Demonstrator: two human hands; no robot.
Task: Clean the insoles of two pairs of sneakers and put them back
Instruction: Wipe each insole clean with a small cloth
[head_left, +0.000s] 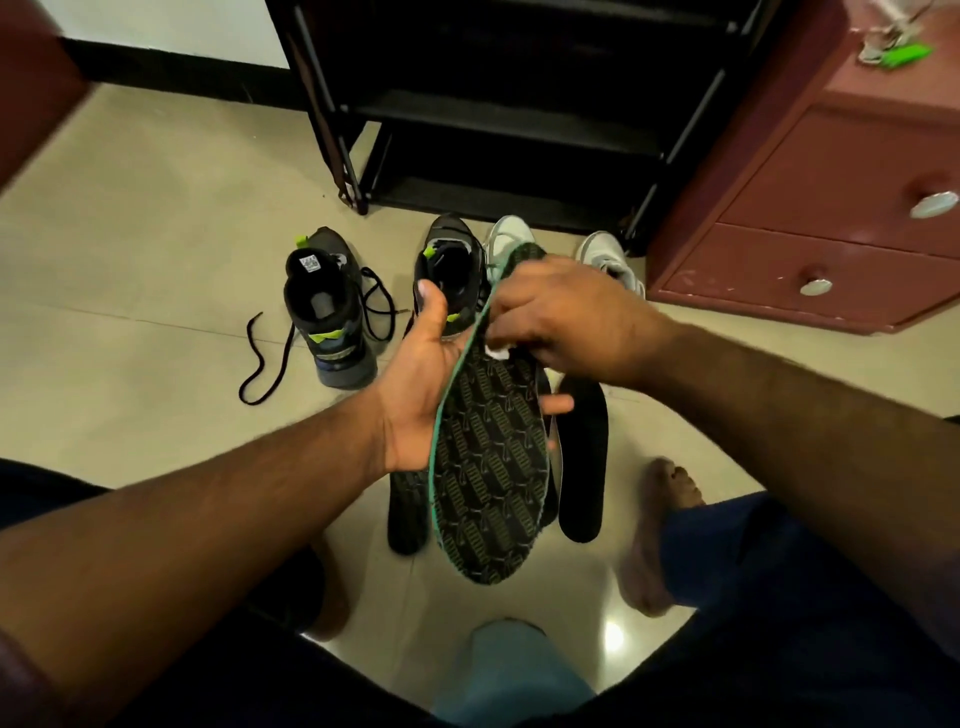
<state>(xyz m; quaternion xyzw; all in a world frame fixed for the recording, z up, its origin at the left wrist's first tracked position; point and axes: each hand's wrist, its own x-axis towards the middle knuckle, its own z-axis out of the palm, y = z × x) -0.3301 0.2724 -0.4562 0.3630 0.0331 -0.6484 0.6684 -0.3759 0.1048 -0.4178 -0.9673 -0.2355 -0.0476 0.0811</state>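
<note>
The wiping step is in hand. At the centre of the frame the left hand (421, 384) cradles a patterned insole (491, 467) from beneath, palm up, fingers curled round its far edge and thumb raised. The right hand (561, 322) pinches a small white cloth (498, 351) against the insole's upper half.

On the floor (156, 291) beneath lie more dark insoles (584, 462), partly hidden; how many I cannot tell. Beyond, at mid-frame, stand two black sneakers (327, 306) with loosened laces and two white sneakers (608, 257) in front of a black rack (498, 114).

Judging by this, cleaning is under way and nothing is back in a shoe. The next move calls for drawing the cloth down towards the heel while the left hand keeps the flexible insole steady.
</note>
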